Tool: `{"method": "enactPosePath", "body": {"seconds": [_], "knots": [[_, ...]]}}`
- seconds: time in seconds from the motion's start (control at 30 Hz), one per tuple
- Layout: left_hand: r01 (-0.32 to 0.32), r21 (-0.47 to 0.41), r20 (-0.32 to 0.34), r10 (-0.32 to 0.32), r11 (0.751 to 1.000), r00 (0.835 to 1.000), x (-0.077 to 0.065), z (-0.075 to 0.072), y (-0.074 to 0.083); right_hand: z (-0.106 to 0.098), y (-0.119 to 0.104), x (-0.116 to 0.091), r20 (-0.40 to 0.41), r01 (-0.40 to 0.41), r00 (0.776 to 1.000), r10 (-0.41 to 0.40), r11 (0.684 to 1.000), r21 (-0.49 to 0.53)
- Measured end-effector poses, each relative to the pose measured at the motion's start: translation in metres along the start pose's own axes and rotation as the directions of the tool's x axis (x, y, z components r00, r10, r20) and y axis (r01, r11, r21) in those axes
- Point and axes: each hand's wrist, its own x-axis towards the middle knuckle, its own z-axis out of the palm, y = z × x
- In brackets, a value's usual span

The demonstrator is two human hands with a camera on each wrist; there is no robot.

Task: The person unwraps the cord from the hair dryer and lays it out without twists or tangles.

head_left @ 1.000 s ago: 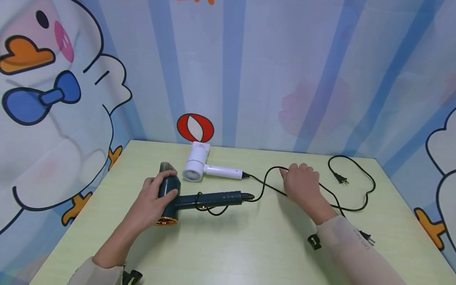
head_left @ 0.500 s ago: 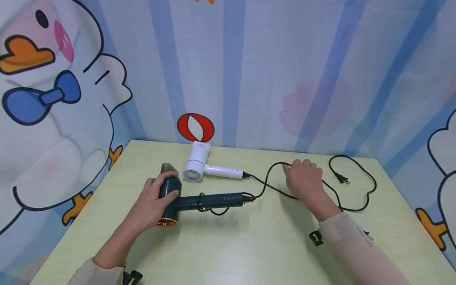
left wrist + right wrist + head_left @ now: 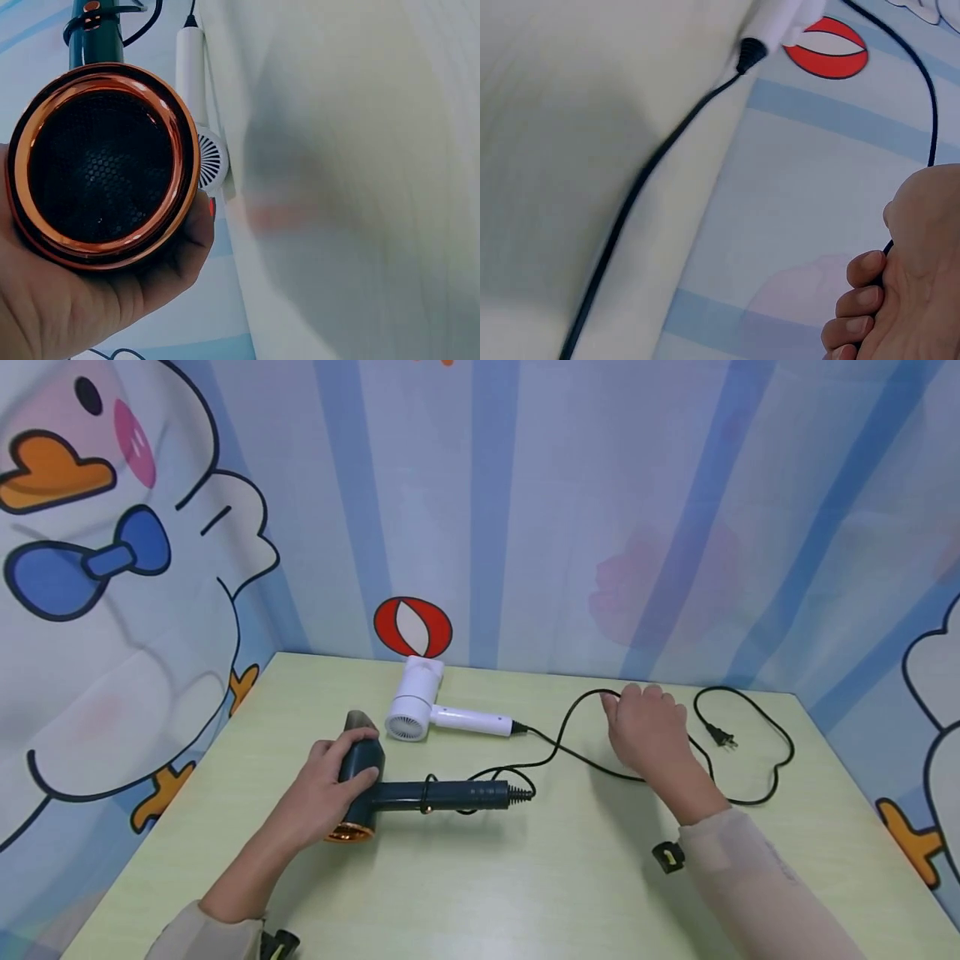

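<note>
My left hand [image 3: 318, 789] grips a dark teal hair dryer [image 3: 442, 795] round its barrel, handle pointing right. In the left wrist view its copper-ringed grille [image 3: 101, 165] faces the camera. A black cord loops round the handle and runs from its end to my right hand [image 3: 651, 735]. The fingers of that hand curl round the cord [image 3: 922, 67], as the right wrist view shows. Behind, a white hair dryer [image 3: 472, 721] lies on the table with its own black cord [image 3: 588, 762] passing below my right hand.
A black plug [image 3: 721, 737] with a curved stretch of cord lies at the right back of the pale table [image 3: 480, 893]. A cartoon-printed backdrop [image 3: 547, 527] rises right behind the table's far edge.
My right hand has moved a little right and away from me, carrying the cord. The dark hair dryer's handle has dipped slightly toward me, and the loose loop at its end has shifted.
</note>
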Motion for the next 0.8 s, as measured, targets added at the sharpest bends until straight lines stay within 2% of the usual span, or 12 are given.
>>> {"method": "enactPosePath", "body": {"seconds": [0.1, 0.37, 0.8], "knots": [[0.004, 0.017, 0.005, -0.004, 1.000, 1.000, 0.001, 0.002, -0.002, -0.010, -0.001, -0.001, -0.002, 0.008, 1.000, -0.008, 1.000, 0.026], [0.021, 0.048, 0.014, -0.022, 0.999, 1.000, 0.003, 0.006, -0.006, -0.031, -0.002, -0.006, -0.039, 0.040, 0.998, -0.040, 0.999, 0.007], [0.025, 0.063, 0.010, -0.026, 0.998, 1.000, 0.004, 0.007, -0.005, -0.037, -0.006, -0.017, -0.069, 0.062, 0.996, -0.061, 0.998, 0.020]]}}
